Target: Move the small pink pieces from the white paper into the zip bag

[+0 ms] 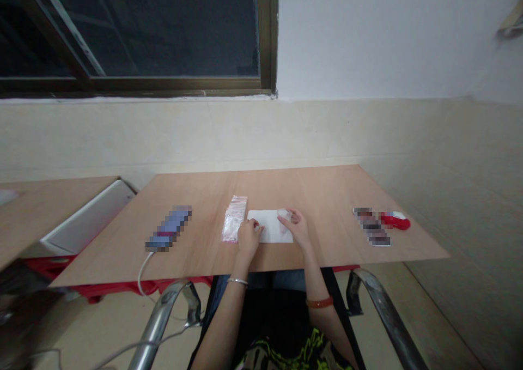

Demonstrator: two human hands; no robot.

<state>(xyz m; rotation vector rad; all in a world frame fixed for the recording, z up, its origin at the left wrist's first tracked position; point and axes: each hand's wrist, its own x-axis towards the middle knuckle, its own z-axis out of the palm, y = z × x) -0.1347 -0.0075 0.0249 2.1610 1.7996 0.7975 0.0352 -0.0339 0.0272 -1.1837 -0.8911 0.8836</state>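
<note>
A white sheet (267, 234) lies on the table in front of me, between my two hands. My right hand (300, 229) pinches a small translucent piece, seemingly thin plastic (283, 214), over the sheet's right part. At the sheet's left edge is my left hand (247, 238), its fingers curled together; whatever they hold, if anything, is too small to make out. Just left of the sheet, an overlapping row of clear zip bags (234, 217) with reddish lines runs away from me, close by my left hand.
A blurred-out phone-like item (169, 228) with a white cable (142, 269) lies at left. To the right lie another blurred-out item (371, 226) and a red-and-white object (395, 220). Metal chair arms (163, 315) flank me below the wooden table (327, 195).
</note>
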